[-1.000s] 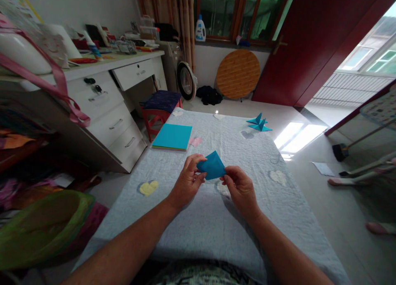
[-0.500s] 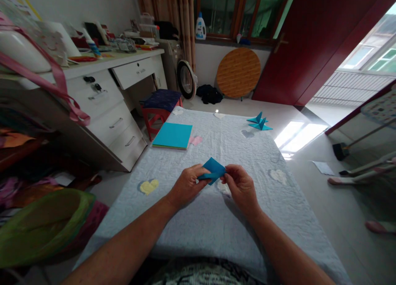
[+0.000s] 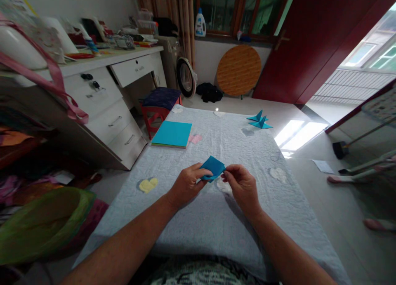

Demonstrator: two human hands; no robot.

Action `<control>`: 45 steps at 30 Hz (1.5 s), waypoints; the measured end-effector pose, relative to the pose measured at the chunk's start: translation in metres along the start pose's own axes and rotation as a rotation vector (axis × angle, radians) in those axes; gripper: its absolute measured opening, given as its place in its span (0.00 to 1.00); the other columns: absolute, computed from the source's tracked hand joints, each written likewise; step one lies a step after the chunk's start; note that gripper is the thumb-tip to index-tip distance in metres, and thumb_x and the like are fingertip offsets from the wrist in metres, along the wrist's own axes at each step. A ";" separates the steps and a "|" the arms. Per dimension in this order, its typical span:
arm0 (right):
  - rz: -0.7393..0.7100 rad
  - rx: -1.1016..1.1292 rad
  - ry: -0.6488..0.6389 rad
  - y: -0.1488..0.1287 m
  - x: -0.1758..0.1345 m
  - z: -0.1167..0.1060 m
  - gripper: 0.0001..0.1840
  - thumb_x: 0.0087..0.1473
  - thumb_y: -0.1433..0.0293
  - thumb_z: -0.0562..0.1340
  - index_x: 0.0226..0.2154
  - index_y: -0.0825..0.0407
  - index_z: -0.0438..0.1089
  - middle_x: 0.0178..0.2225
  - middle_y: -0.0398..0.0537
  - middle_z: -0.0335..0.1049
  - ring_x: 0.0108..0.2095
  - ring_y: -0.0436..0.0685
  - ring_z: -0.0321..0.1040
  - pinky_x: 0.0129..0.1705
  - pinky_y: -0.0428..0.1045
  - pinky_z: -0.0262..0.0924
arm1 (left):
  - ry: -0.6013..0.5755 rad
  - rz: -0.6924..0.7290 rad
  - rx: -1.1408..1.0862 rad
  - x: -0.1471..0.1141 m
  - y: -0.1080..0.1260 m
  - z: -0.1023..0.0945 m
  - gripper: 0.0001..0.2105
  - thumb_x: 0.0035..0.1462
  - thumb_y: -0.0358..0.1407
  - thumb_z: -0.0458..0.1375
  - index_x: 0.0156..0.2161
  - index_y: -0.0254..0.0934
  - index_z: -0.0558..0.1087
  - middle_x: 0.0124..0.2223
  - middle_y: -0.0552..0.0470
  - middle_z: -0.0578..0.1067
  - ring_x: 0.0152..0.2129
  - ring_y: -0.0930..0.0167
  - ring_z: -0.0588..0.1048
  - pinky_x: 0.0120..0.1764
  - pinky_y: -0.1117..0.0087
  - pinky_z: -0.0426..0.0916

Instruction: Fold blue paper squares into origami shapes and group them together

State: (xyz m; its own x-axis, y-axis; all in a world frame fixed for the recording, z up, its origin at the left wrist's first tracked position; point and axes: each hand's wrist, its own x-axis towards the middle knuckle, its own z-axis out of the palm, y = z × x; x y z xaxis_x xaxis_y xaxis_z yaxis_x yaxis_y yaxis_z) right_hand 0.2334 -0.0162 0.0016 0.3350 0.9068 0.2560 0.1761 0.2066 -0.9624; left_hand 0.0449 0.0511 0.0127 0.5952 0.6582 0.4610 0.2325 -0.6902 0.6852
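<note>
A pale cloth-covered table [image 3: 204,227] fills the floor before us. Toward its far left lies a stack of paper [image 3: 173,133], blue on top. The left hand [image 3: 187,185] and right hand [image 3: 243,187] each have fingers pinched on a small folded blue sheet [image 3: 214,166], held between them over the table. Two blue folded shapes [image 3: 261,123] sit far right.

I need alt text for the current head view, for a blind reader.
A person's left hand and right hand hold a folded blue paper over a cloth-covered table. Beyond it, a stack of paper lies to the left and two folded blue figures to the right.
</note>
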 end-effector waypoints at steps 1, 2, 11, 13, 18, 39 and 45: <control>-0.010 -0.002 -0.006 0.000 0.000 0.000 0.03 0.55 0.68 0.65 0.34 0.50 0.71 0.28 0.43 0.75 0.28 0.52 0.74 0.31 0.47 0.71 | -0.006 0.003 0.012 0.000 0.000 0.000 0.10 0.57 0.25 0.58 0.40 0.38 0.79 0.35 0.51 0.75 0.31 0.70 0.75 0.35 0.72 0.67; -0.026 -0.008 -0.013 0.000 0.000 -0.001 0.03 0.56 0.69 0.65 0.34 0.50 0.71 0.28 0.43 0.74 0.28 0.52 0.73 0.31 0.47 0.71 | -0.011 0.006 0.021 -0.001 0.000 0.000 0.11 0.56 0.25 0.57 0.41 0.38 0.79 0.35 0.50 0.75 0.32 0.70 0.75 0.35 0.72 0.67; -0.238 -0.125 -0.094 -0.008 -0.001 -0.003 0.06 0.57 0.75 0.62 0.36 0.48 0.72 0.38 0.46 0.71 0.39 0.54 0.70 0.34 0.47 0.71 | -0.017 0.010 -0.017 0.000 -0.002 -0.002 0.11 0.56 0.27 0.59 0.44 0.36 0.78 0.38 0.48 0.78 0.34 0.68 0.77 0.37 0.69 0.69; -0.259 -0.145 -0.102 -0.008 -0.002 -0.003 0.07 0.57 0.76 0.61 0.37 0.48 0.71 0.38 0.46 0.72 0.40 0.54 0.70 0.36 0.47 0.70 | -0.021 -0.008 -0.032 0.000 -0.003 -0.002 0.12 0.56 0.27 0.59 0.45 0.36 0.78 0.38 0.48 0.78 0.34 0.68 0.77 0.37 0.69 0.69; -0.302 -0.165 -0.112 -0.007 -0.002 -0.002 0.12 0.56 0.77 0.62 0.42 0.46 0.71 0.37 0.44 0.72 0.38 0.53 0.71 0.36 0.47 0.69 | -0.060 -0.060 -0.088 0.001 -0.003 -0.003 0.13 0.55 0.28 0.61 0.46 0.38 0.78 0.40 0.49 0.79 0.36 0.67 0.78 0.39 0.68 0.69; 0.030 0.156 0.005 -0.008 0.002 0.001 0.02 0.52 0.69 0.67 0.32 0.49 0.75 0.28 0.42 0.75 0.26 0.51 0.71 0.28 0.47 0.70 | -0.056 -0.101 -0.137 0.004 0.001 -0.006 0.16 0.56 0.31 0.63 0.51 0.39 0.76 0.44 0.48 0.80 0.40 0.67 0.78 0.44 0.67 0.71; -0.129 0.031 -0.081 -0.006 -0.001 -0.003 0.05 0.57 0.71 0.63 0.36 0.47 0.76 0.36 0.45 0.72 0.34 0.53 0.71 0.30 0.47 0.71 | -0.073 -0.109 -0.142 0.003 -0.001 -0.004 0.17 0.56 0.31 0.62 0.51 0.41 0.76 0.45 0.49 0.80 0.39 0.67 0.79 0.44 0.67 0.71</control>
State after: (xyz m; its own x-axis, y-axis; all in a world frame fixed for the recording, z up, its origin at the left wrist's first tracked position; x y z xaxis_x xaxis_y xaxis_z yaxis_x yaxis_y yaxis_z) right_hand 0.2347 -0.0190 0.0072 0.2350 0.8986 0.3704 0.1837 0.3332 -0.9248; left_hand 0.0431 0.0551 0.0153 0.6282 0.6995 0.3407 0.1908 -0.5630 0.8042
